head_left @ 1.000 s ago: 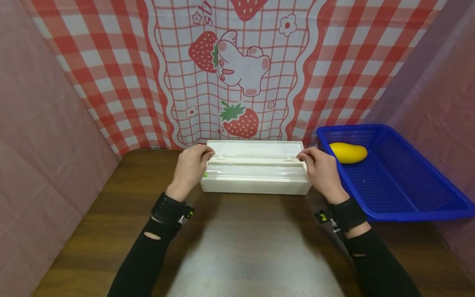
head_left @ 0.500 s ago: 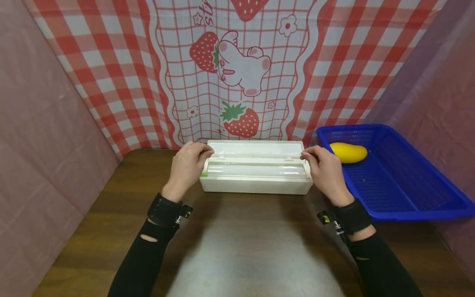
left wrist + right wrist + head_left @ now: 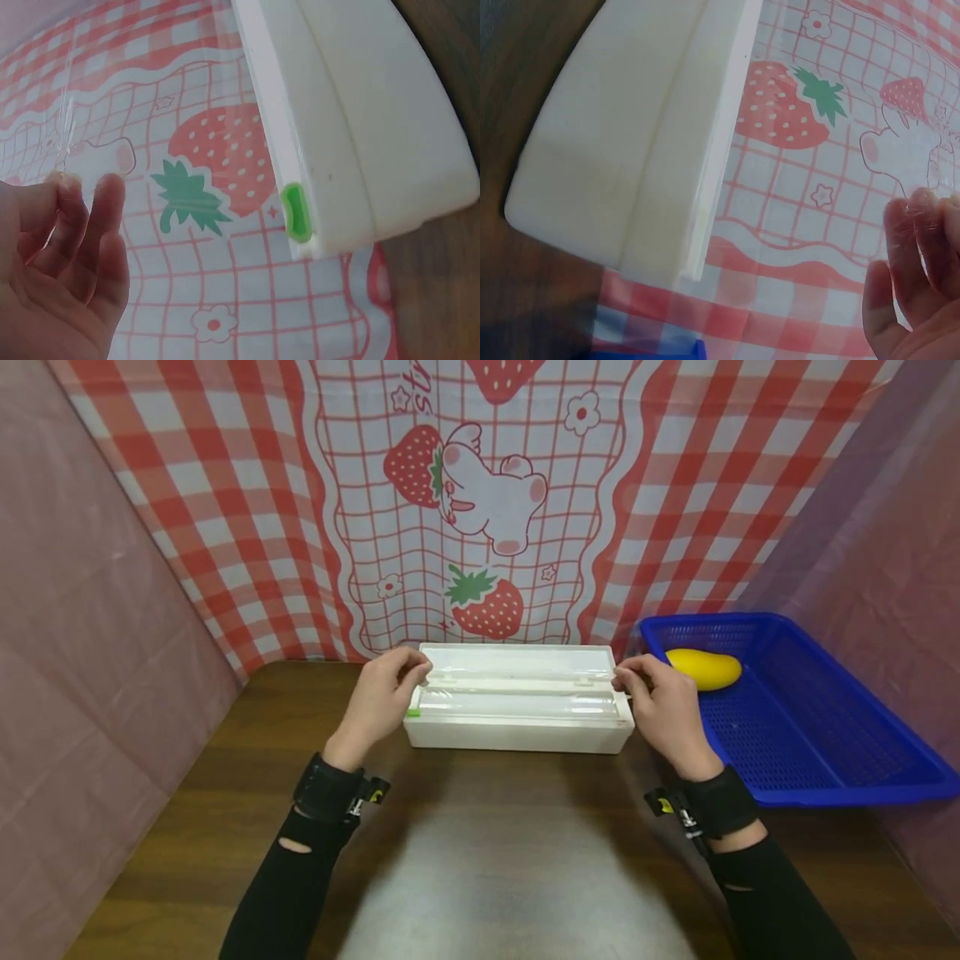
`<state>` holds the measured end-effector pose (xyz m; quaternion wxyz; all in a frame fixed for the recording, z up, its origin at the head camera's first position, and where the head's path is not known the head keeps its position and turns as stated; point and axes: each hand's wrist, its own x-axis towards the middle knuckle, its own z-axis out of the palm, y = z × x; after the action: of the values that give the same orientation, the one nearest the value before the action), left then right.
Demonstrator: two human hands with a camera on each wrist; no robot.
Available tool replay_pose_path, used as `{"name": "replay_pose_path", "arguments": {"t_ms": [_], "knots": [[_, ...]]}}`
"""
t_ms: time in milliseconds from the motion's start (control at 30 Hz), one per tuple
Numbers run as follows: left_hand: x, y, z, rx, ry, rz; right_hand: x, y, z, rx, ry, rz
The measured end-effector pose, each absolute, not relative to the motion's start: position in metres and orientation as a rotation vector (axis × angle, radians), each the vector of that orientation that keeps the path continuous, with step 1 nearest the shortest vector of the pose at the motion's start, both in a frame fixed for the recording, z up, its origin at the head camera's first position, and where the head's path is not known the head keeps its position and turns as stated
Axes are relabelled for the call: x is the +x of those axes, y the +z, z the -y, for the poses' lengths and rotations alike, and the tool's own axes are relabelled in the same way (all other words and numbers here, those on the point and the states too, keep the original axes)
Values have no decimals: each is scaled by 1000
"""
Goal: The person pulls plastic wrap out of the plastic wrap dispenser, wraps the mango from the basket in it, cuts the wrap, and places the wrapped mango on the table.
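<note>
A white cling film dispenser box stands at the back of the table, its lid tipped up behind it. Inside lies a roll of clear film. My left hand pinches one corner of the cling film between thumb and fingers, at the box's left end. At the right end, my right hand pinches the other corner; the film bunches at those fingertips in the right wrist view. The sheet spans between both hands above the box. A green piece sits at the box's left end.
A blue plastic basket stands to the right, close to my right hand, with a yellow mango-shaped fruit in it. Behind the box hangs a red-and-white checked cloth with strawberries. Pink cloth lines the sides. The table is brown wood.
My hands have moved slightly apart, the left to the left and the right to the right, both still pinching the film. The box and basket stay practically where they were.
</note>
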<state>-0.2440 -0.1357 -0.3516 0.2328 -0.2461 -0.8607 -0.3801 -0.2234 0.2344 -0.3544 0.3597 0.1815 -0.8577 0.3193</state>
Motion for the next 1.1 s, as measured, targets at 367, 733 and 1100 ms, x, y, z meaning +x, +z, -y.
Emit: {"name": "replay_pose_path", "arguments": {"t_ms": [367, 733, 1100], "knots": [[-230, -349, 135, -672, -1553, 2498, -218, -362, -235, 434, 1139, 2319], [-238, -380, 143, -802, -1839, 2662, -214, -374, -245, 580, 1154, 2628], [-240, -402, 145, -1132, -1649, 2898, -215, -398, -248, 890, 1019, 2891]]}}
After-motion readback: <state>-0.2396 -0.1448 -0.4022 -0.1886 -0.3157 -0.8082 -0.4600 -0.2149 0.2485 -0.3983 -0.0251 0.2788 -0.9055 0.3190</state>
